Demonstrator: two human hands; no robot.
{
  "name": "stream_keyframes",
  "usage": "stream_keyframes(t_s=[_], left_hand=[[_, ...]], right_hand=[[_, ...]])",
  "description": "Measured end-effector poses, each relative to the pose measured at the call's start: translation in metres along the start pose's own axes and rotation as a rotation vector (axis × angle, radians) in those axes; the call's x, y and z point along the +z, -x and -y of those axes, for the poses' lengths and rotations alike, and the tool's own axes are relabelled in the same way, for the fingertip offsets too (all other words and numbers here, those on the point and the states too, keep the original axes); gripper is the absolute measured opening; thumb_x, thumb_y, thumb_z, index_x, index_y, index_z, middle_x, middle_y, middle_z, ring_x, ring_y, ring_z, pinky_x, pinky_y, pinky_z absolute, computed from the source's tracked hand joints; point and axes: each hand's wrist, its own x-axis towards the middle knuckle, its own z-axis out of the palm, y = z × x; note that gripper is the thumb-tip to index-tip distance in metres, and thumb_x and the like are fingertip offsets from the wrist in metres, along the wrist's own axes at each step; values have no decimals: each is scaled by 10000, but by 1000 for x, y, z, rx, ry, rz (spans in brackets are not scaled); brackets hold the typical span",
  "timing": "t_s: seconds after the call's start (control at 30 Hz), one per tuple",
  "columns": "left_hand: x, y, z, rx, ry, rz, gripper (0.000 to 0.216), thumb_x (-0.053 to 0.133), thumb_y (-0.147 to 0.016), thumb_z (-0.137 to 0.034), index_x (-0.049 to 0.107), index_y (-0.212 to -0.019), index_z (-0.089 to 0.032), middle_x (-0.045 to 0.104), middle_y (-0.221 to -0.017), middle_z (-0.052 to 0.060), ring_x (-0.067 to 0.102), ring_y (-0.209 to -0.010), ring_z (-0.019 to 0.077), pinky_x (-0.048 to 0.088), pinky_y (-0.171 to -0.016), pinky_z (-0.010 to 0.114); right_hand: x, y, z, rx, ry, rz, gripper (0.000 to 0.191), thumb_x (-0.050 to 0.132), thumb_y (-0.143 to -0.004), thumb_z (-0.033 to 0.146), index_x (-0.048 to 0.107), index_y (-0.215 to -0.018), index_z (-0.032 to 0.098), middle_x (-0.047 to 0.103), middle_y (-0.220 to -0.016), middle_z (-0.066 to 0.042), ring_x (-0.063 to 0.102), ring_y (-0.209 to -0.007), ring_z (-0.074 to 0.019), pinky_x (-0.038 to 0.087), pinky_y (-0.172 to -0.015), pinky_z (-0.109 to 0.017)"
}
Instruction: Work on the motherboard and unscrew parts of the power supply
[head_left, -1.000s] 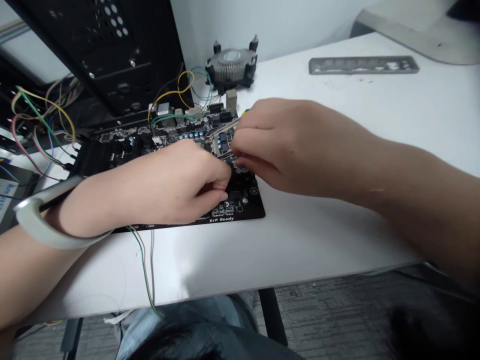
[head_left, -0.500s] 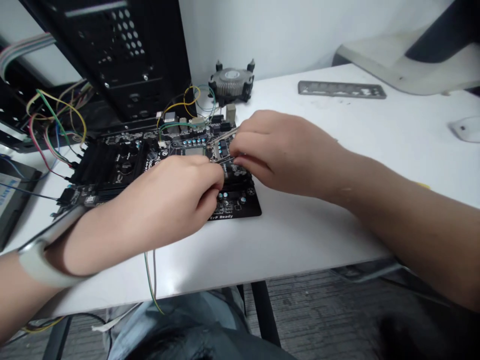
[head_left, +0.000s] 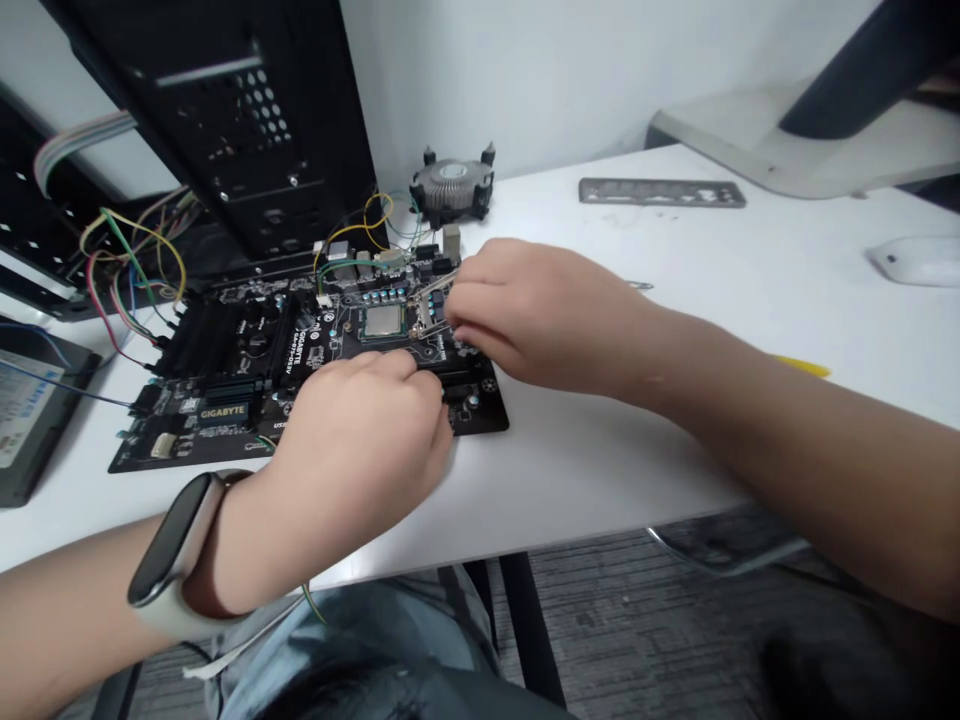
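A black motherboard point(head_left: 225, 365) lies flat on the white table point(head_left: 637, 450), with a silver processor point(head_left: 382, 321) seated in its socket. My right hand point(head_left: 540, 310) is closed, pinching the metal socket latch point(head_left: 431, 295) at the socket's right edge. My left hand point(head_left: 360, 440) rests on the board's near right part with its fingers curled under; what they hold is hidden. A smartwatch is on my left wrist.
A black computer case point(head_left: 225, 120) with coloured wires point(head_left: 135, 260) stands behind the board. A round cooler fan point(head_left: 450, 185) and a metal port plate point(head_left: 660, 192) lie further back. A drive point(head_left: 30, 410) sits at far left, a white mouse point(head_left: 919, 262) at right.
My left hand has drawn back toward me off the socket, so the processor now shows. The view has shifted, revealing more of the board's left side. My right hand stays at the latch.
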Motion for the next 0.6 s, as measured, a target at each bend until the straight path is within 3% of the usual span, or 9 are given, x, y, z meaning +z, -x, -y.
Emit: stream_keyframes(t_s=[0.4,0.6], left_hand=[[-3,-5,-15,-105,-114,61,287,438,-783,-152,592,-541,-159,623,-552,75,623,-524,211,263,-488,289],[0,-3,-16,-83,-146,59,253,487,-792,-120,594,-566,-158,628,-572,59,634,-540,215,306,-497,294]], right_hand=[[-3,-4,3,-16,-2,-5,207,439,-948,188,598,-827,133,579,-855,-82,491,-830,-181,333,-700,-318],[-2,-5,4,-21,37,10,162,471,-918,166,592,-814,136,578,-841,-81,514,-838,-188,352,-704,-318]])
